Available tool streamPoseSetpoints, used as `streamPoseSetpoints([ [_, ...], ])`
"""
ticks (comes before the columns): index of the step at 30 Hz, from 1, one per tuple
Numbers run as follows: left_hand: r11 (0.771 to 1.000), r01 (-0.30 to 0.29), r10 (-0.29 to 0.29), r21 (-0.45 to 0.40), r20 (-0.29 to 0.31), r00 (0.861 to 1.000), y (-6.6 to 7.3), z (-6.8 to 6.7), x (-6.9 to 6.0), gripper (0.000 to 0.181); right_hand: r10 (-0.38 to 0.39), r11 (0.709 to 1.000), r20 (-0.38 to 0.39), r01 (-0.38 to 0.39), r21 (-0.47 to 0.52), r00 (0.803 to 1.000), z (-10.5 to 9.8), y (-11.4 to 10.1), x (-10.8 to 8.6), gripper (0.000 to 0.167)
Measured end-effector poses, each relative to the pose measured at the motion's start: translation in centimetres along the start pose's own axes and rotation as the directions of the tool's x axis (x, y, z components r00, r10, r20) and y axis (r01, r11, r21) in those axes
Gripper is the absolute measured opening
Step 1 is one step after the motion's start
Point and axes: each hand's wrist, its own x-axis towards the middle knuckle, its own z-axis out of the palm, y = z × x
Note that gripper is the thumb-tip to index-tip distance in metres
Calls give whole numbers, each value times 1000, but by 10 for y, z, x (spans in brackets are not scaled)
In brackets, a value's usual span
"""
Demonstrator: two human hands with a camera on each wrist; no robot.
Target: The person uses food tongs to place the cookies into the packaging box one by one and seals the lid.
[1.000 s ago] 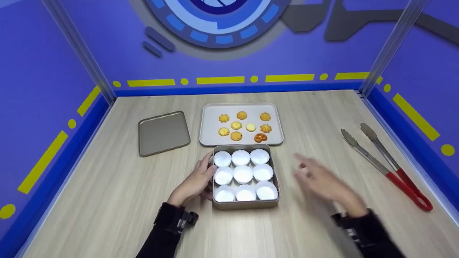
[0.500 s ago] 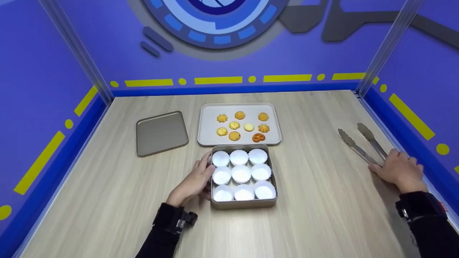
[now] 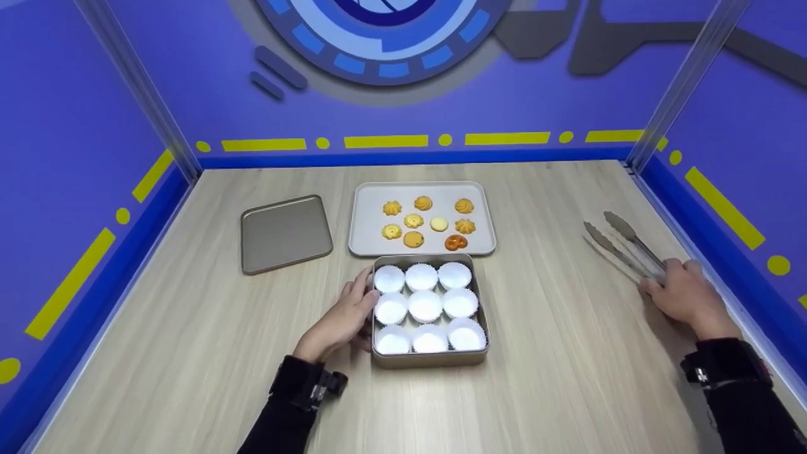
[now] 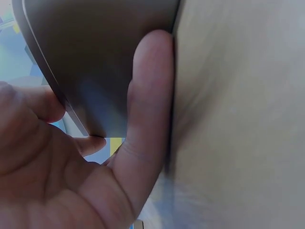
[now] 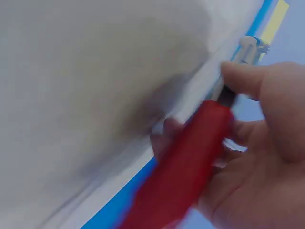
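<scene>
A square metal tin [image 3: 430,359] stands at the middle of the table, holding rows of white paper baking cups [image 3: 425,306]. My left hand [image 3: 337,321] rests against the tin's left wall, thumb at the rim. In the left wrist view one straight finger [image 4: 151,90] lies along the wall near the tabletop. At the right, my right hand [image 3: 687,296] grips metal tongs [image 3: 621,246], their jaws spread and pointing away from me. Their red handle [image 5: 186,167] crosses the palm in the right wrist view; the head view hides it under the hand.
Behind the tin lies a pale tray [image 3: 365,217] with several cookies and a pretzel [image 3: 456,243]. A flat brown metal lid or tray [image 3: 285,234] lies at the left. Blue panels [image 3: 391,120] wall in the table's back and sides.
My right hand has moved from beside the tin to the tongs and taken hold of them. The tongs have shifted slightly left, their tips closer together. My left hand has stayed at the tin.
</scene>
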Motion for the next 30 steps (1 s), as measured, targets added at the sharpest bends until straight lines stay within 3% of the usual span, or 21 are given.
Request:
streamPoseSetpoints([
  [5,999,3,-3,43,-4,1000,1,-1,1,67,-71,994,-145,82,70,987,3,-36,12,68],
  [7,997,-3,4,82,-3,1000,2,-1,1,67,-122,987,-166,137,82,978,2,-57,17,63],
  [12,997,-4,4,82,3,1000,5,0,1,67,-249,963,-44,252,96,968,2,-114,25,57],
  [15,997,4,-5,72,7,1000,5,-1,-1,67,-311,946,23,307,101,950,7,-146,29,50],
  [19,993,-18,16,120,15,1000,4,-2,-3,66,-338,940,69,332,81,939,15,-178,34,48],
  [23,989,-33,30,147,23,999,5,0,-3,65,-311,951,109,308,41,944,20,-192,36,55],
  [30,981,-53,53,188,7,999,3,-1,-4,65,-291,956,120,294,-6,949,25,-198,39,50],
])
